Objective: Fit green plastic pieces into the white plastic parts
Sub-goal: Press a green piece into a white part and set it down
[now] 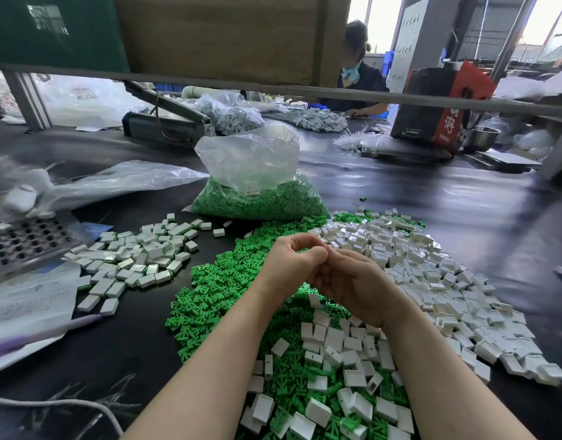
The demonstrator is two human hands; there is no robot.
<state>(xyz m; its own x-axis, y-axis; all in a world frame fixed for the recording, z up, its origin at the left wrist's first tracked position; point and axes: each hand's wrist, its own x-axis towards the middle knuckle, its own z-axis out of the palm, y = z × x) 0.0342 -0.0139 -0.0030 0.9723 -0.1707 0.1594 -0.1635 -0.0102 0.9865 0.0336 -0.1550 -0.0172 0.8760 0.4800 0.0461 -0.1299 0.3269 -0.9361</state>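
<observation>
Head view | left hand [291,260] and right hand [352,284] curled together, contents hidden | advise: align green plastic pieces [209,296] squarely before pressing into white plastic parts [432,271].

- Two hands [324,274]
- One bag of green pieces [257,192]
- Loose green pieces [209,290]: too many to count
- White parts [432,274]: too many to count

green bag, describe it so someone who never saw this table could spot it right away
Start at the black table and find the loose green pieces in front of the hands. Just beyond that pile stands a clear bag. Other clear bags lie around, but only this one stands upright, its bottom half packed with green pieces and a small white label on its front.
</observation>
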